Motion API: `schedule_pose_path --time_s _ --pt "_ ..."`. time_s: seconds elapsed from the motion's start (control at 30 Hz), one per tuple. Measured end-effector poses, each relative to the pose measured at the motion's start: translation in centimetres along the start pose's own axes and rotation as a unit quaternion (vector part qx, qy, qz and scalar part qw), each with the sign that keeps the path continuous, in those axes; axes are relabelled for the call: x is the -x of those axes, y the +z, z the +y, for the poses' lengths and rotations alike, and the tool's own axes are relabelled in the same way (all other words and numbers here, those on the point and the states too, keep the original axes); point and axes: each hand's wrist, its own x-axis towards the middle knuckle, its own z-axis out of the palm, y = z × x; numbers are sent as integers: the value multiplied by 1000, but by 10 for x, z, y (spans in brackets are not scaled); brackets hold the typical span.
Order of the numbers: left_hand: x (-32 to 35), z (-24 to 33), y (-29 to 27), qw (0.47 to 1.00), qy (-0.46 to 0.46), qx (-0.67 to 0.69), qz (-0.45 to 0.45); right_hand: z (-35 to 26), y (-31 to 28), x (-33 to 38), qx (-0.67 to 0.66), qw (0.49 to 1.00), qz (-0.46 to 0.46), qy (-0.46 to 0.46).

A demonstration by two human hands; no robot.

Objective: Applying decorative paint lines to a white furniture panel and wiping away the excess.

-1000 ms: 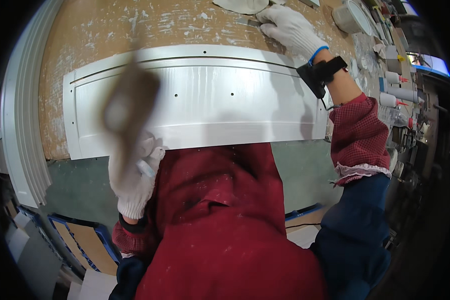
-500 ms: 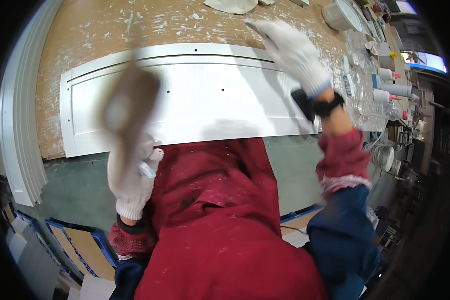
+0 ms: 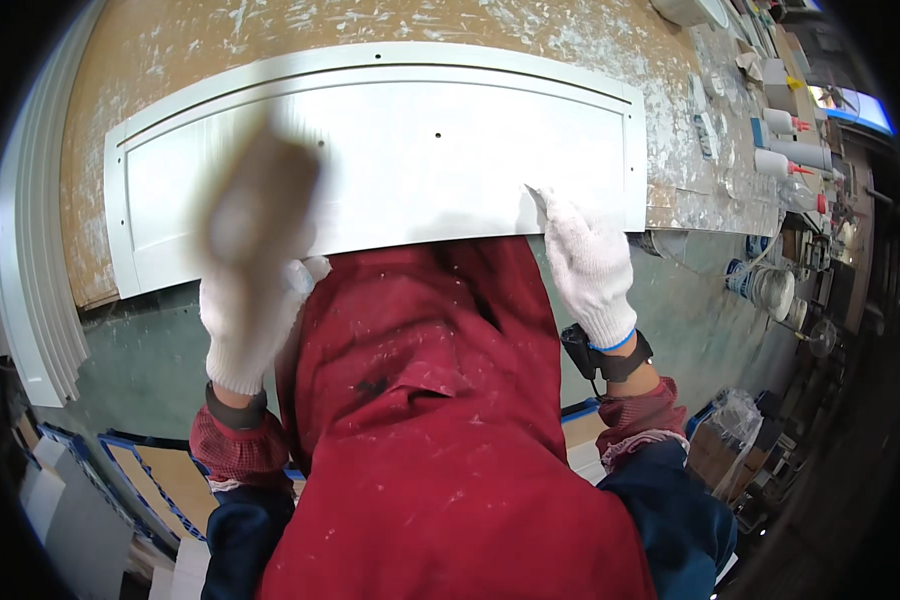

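A white rectangular panel [image 3: 390, 140] with a raised border and small holes lies on a paint-splattered wooden workbench [image 3: 170, 50]. My left hand [image 3: 255, 310], in a white knit glove, holds up a blurred brownish block [image 3: 260, 200] close to the camera, over the panel's left half. My right hand [image 3: 590, 265], also gloved, pinches a small thin blade-like tool [image 3: 538, 195] at the panel's near edge, right of centre. My red apron hides the panel's near middle edge.
White squeeze bottles with red caps [image 3: 785, 165] and other clutter stand at the bench's right end. A round tin [image 3: 765, 285] sits on the floor at right. White curved mouldings [image 3: 30, 250] lean at left. Flat boards with blue edging [image 3: 155, 480] lie on the green floor.
My right hand has come back from the far right of the bench to the panel's near edge. My left hand with the block stays raised, nearly unmoved.
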Motion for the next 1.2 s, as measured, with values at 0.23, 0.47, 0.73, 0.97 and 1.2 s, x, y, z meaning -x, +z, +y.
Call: schedule_pose_path --time_s 0.23,0.47,0.73,0.97,1.2 --pt "7 -8 9 998 -47 -18 29 -18 5 -1 55 993 58 -86" --pt "5 -6 8 998 -11 -42 35 -9 0 1 -28 999 13 -12" --pt "11 -14 15 998 -49 3 45 -48 -17 -26 39 962 -254 -90" --pt "1 -7 5 996 49 -61 53 -44 -4 -28 -19 925 -331 -187" --pt "-2 -2 -3 998 39 -33 34 4 -16 -64 -176 972 -94 -123"
